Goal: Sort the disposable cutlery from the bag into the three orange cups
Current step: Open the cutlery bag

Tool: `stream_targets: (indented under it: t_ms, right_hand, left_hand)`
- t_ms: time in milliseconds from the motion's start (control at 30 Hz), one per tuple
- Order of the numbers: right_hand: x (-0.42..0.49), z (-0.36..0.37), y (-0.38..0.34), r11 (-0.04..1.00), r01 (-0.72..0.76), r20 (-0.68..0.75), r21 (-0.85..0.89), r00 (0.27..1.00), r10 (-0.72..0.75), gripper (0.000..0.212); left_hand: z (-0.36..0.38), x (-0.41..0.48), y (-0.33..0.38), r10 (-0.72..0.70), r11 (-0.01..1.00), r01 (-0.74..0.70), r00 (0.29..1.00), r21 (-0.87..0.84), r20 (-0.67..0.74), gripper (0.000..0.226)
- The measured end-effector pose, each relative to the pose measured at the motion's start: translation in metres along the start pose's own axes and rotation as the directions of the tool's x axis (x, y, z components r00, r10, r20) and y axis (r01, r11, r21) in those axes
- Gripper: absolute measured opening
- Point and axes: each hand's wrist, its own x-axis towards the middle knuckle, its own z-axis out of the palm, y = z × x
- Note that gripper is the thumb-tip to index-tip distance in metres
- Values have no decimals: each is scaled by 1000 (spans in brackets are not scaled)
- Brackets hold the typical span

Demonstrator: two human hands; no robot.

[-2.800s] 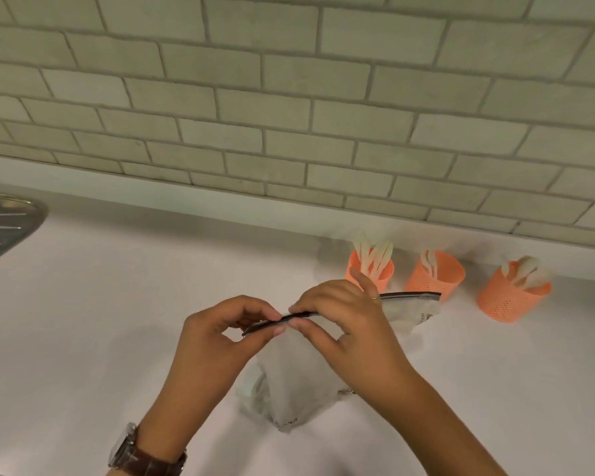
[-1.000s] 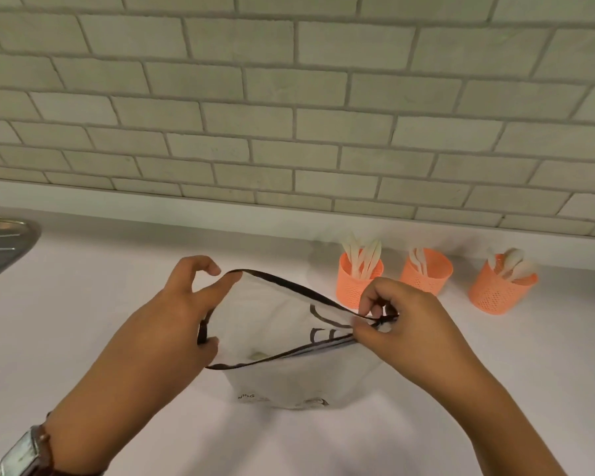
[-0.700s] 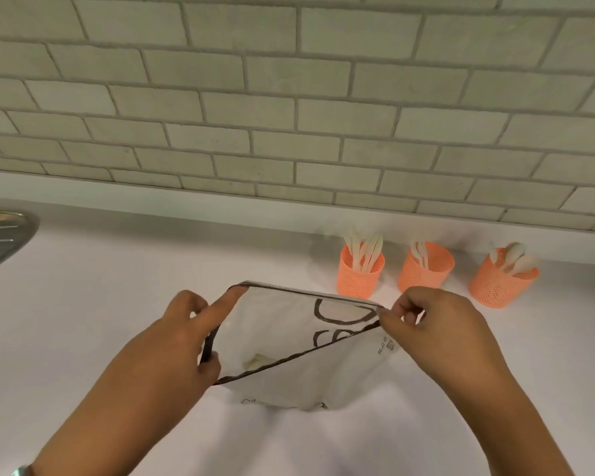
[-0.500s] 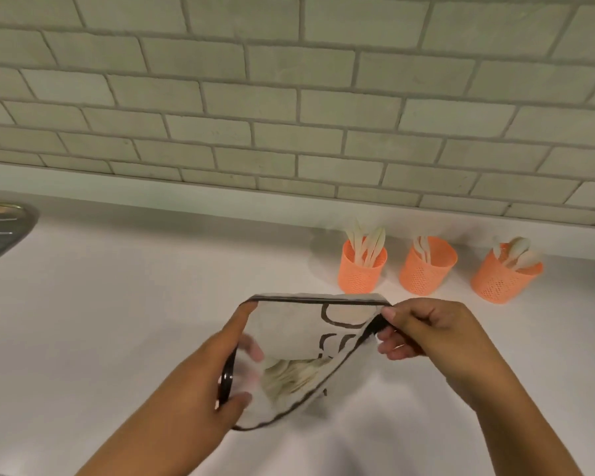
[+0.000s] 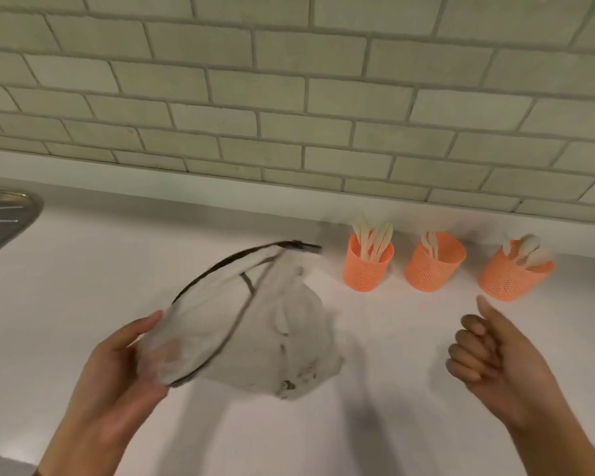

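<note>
A frosted zip bag (image 5: 255,331) with a dark rim is tilted over the white counter, its mouth gaping toward me. My left hand (image 5: 124,376) grips the near left edge of the bag's mouth, thumb on top. My right hand (image 5: 492,355) hovers apart to the right of the bag, fingers loosely curled, thumb up, holding nothing. Three orange perforated cups stand in a row near the wall: the left cup (image 5: 368,269) holds several pale utensils, the middle cup (image 5: 433,266) a few, the right cup (image 5: 512,273) pale spoons.
The white counter (image 5: 83,286) runs to a tiled wall behind the cups. A steel sink drainboard (image 5: 0,221) sits at the far left edge. Bare counter lies between the bag and my right hand.
My right hand has let go of the bag's rim and moved right, away from it. My left hand has kept its grip and tipped the bag, which now sags to the right.
</note>
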Motion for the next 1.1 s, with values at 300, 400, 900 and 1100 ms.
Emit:
stream_targets:
  t_ms: [300, 400, 900, 1100]
  right_hand:
    - [16, 85, 52, 752, 189, -128, -632, 931, -342, 71]
    - [27, 90, 51, 553, 247, -101, -796, 847, -522, 84]
    - [43, 39, 44, 859, -32, 66, -511, 995, 76, 45]
    - [37, 34, 58, 972, -231, 154, 44, 963, 222, 73]
  left_hand:
    - [32, 9, -63, 165, 856, -81, 979, 510, -121, 42]
    - [27, 5, -77, 175, 824, -78, 977, 562, -122, 41]
    - [-21, -8, -45, 96, 872, 45, 961, 487, -260, 32]
    - [-30, -5, -37, -71, 979, 125, 949, 161, -309, 47]
